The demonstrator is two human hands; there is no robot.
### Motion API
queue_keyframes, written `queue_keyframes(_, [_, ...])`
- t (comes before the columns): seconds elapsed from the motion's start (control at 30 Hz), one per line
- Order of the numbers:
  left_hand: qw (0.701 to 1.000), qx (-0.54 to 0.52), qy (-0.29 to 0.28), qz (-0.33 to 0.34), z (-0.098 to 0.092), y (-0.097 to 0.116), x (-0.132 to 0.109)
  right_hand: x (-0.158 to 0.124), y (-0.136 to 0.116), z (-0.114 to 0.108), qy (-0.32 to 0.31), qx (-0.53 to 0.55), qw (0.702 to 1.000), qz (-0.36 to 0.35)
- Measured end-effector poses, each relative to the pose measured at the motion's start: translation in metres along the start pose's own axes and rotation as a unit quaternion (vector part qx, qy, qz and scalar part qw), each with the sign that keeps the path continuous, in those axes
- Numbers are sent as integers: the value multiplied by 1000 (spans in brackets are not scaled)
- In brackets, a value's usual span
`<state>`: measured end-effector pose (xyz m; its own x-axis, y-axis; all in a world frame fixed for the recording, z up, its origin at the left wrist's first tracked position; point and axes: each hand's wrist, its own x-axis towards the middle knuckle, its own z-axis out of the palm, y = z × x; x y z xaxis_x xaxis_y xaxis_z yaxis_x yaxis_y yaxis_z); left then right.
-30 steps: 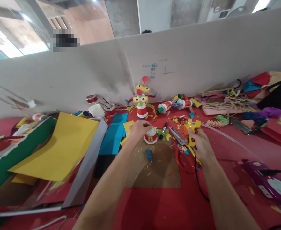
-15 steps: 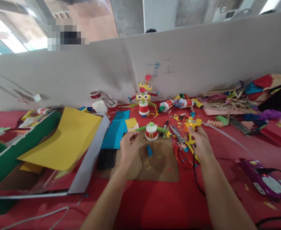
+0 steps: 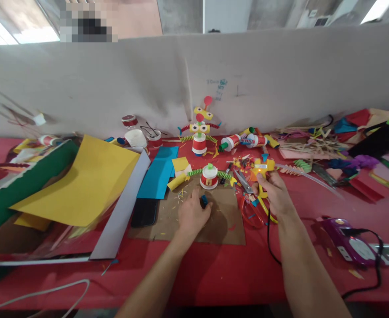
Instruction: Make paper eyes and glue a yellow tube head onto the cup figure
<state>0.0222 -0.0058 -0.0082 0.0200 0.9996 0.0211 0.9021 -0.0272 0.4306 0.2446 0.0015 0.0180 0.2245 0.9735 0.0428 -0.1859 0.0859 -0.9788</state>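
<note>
My left hand [image 3: 194, 214] is low over the brown board [image 3: 222, 229], thumb and fingers apart around a small folded blue paper strip [image 3: 204, 202]. Whether they touch it is unclear. In my right hand [image 3: 277, 192] is a yellow hot glue gun [image 3: 263, 166], its nozzle pointing left and a small orange light glowing on it. A red-and-white paper cup figure [image 3: 209, 177] with green folded-paper arms stands upright just beyond my left hand. A yellow paper roll [image 3: 177, 181] lies at its left arm's end.
Scissors [image 3: 243, 182] and paper scraps lie below the glue gun. Behind stands a figure with paper eyes [image 3: 199, 143]. A black phone [image 3: 144, 213], blue paper [image 3: 157, 172] and a box with a yellow sheet [image 3: 78, 185] are left. A purple device [image 3: 351, 243] with a cable is right.
My left hand has moved right and nearer, from beside the cup figure's left arm to the blue strip. The yellow roll now shows. The right hand still holds the glue gun, now more level.
</note>
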Motion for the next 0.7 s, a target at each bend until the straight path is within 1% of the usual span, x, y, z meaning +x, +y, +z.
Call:
queue_keyframes(0.07, [999,-17,37,22,-5,-2,4,-3,-7,6,-35,-51,998,-8])
queue_keyframes(0.13, [996,-38,69,41,-10,-1,9,-4,-15,14,-67,-127,989,-15])
queue_keyframes(0.2, [994,-57,82,33,-12,2,16,-4,-20,23,-88,-207,974,-19])
queue_keyframes(0.23, [994,-68,81,16,-12,5,20,-3,-23,27,-94,-241,966,-21])
queue_keyframes(0.37, [991,-95,65,-74,-6,15,34,1,-28,40,-78,-317,945,-33])
queue_keyframes(0.43, [990,-86,59,-96,-3,17,37,4,-29,44,-69,-326,942,-33])
queue_keyframes(0.5, [992,-70,63,-86,0,18,39,6,-30,46,-68,-326,942,-29])
queue_keyframes(0.57, [994,-57,73,-61,2,18,40,8,-29,49,-66,-341,937,-35])
queue_keyframes(0.7, [994,-47,86,-47,8,18,44,9,-29,55,-61,-419,904,-57])
